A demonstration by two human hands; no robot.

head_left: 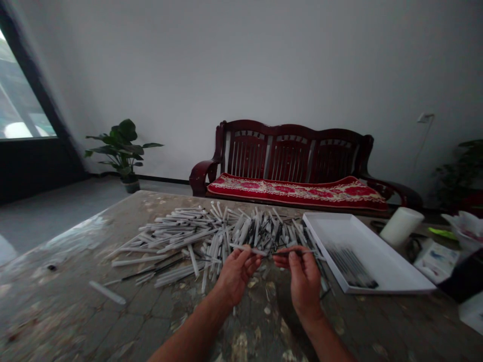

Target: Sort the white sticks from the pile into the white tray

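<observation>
2 bare hands sit just in front of a heap of white tubes and thin brushes on a worn, stone-patterned tabletop. The left hand pinches a white tube between thumb and fingertips, while the right hand pinches a thin dark brush, its fingers pressed together. Right of the heap, a white tray holds a row of dark brushes.

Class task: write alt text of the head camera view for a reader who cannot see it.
Left hand holds a slim white tube, right hand a thin dark rod, above a heap of white tubes on a mottled table beside a white tray.
</observation>
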